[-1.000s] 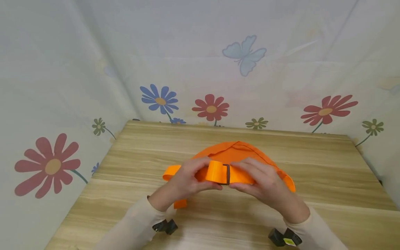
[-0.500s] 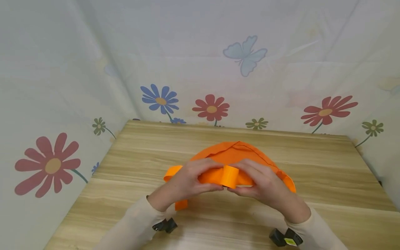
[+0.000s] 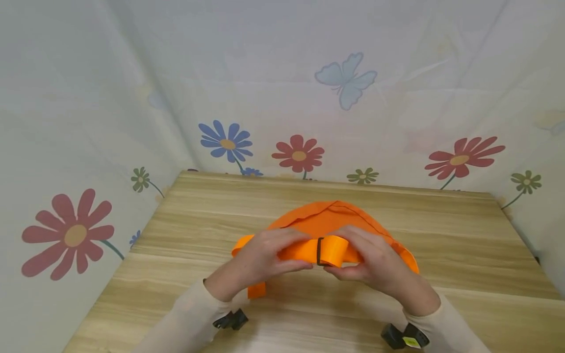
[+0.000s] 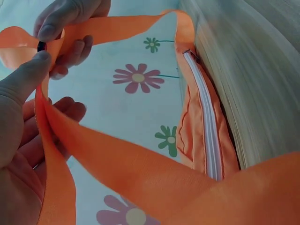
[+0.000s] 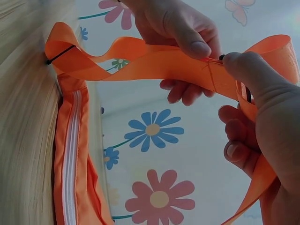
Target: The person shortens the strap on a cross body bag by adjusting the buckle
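An orange waist bag (image 3: pixel 335 215) lies on the table beyond the hands, its white zipper (image 4: pixel 210 126) facing the wrist cameras. Its orange strap (image 3: pixel 300 251) is stretched between both hands. My left hand (image 3: pixel 262 255) pinches the strap just left of a black slider buckle (image 3: pixel 320 251). My right hand (image 3: pixel 381 257) pinches the strap at the buckle's right side, with thumb below and fingers above in the head view. A short strap loop (image 3: pixel 334 250) bulges out there, between buckle and right fingers. Part of the buckle hides behind the right thumb in the right wrist view.
A loose strap end (image 3: pixel 256 290) hangs below the left wrist, and another strap fold (image 3: pixel 242 243) sticks out left of it. The wood-grain table (image 3: pixel 212 211) meets a flower-print cloth (image 3: pixel 273 98) at its back and sides. Black wrist cameras (image 3: pixel 405 336) sit under the sleeves.
The strap loop has shifted from the left of the buckle, across it, to the right side. The buckle, briefly hidden behind the loop, shows again. Both hands stay in nearly the same place.
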### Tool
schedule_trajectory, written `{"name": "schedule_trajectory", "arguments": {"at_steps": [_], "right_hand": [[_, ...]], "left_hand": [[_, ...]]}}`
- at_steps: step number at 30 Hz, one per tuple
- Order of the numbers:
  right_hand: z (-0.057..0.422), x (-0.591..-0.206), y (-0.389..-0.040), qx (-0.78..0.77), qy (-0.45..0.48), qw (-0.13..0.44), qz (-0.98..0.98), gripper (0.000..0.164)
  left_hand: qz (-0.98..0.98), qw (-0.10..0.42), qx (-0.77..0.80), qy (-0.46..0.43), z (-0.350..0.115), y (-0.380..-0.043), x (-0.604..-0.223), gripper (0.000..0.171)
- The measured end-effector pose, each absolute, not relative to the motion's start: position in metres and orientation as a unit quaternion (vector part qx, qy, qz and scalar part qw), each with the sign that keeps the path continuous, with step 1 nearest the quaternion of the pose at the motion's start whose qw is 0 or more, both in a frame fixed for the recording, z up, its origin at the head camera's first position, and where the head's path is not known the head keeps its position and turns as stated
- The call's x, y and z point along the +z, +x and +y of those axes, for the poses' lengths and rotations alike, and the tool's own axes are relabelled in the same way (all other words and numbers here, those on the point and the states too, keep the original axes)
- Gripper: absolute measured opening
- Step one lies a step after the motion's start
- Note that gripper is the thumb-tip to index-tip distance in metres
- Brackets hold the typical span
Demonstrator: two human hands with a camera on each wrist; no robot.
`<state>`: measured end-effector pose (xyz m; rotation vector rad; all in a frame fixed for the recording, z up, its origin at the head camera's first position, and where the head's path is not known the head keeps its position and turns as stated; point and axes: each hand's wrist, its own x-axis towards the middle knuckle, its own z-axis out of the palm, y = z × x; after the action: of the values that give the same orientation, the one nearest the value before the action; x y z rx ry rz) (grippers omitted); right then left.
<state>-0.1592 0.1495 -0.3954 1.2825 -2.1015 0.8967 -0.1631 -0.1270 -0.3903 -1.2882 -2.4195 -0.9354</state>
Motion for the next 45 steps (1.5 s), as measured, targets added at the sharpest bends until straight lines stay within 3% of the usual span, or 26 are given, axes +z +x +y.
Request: {"name": "schedule_trajectory", "arguments": {"at_steps": [10, 16, 28, 34, 39, 42, 45], "right_hand": [[0.161, -0.397, -0.162, 0.336, 0.456, 0.302, -0.767, 0.053], [0.171, -0.396, -0.164, 0.335, 0.461, 0.3, -0.765, 0.051], [0.185, -0.394, -0.164, 0.336, 0.443, 0.267, -0.788, 0.055], [0.173, -0.393, -0.163, 0.33, 0.451, 0.282, -0.78, 0.052], [0.16, -0.395, -0.161, 0.333, 0.456, 0.275, -0.778, 0.054], [0.155, -0.395, -0.16, 0.338, 0.462, 0.264, -0.776, 0.053], [0.154, -0.395, -0.16, 0.328, 0.465, 0.262, -0.779, 0.053]], "left_hand": [[-0.852, 0.164, -0.277, -0.413, -0.156, -0.161, -0.395, 0.052], [-0.852, 0.17, -0.276, -0.41, -0.179, -0.162, -0.4, 0.05], [-0.899, 0.13, -0.232, -0.349, -0.21, -0.164, -0.402, 0.05], [-0.914, 0.104, -0.192, -0.341, -0.182, -0.162, -0.396, 0.065], [-0.884, 0.07, -0.259, -0.384, -0.135, -0.161, -0.395, 0.079], [-0.856, 0.046, -0.316, -0.407, -0.114, -0.162, -0.397, 0.071], [-0.835, 0.054, -0.354, -0.418, -0.106, -0.163, -0.4, 0.055]]}}
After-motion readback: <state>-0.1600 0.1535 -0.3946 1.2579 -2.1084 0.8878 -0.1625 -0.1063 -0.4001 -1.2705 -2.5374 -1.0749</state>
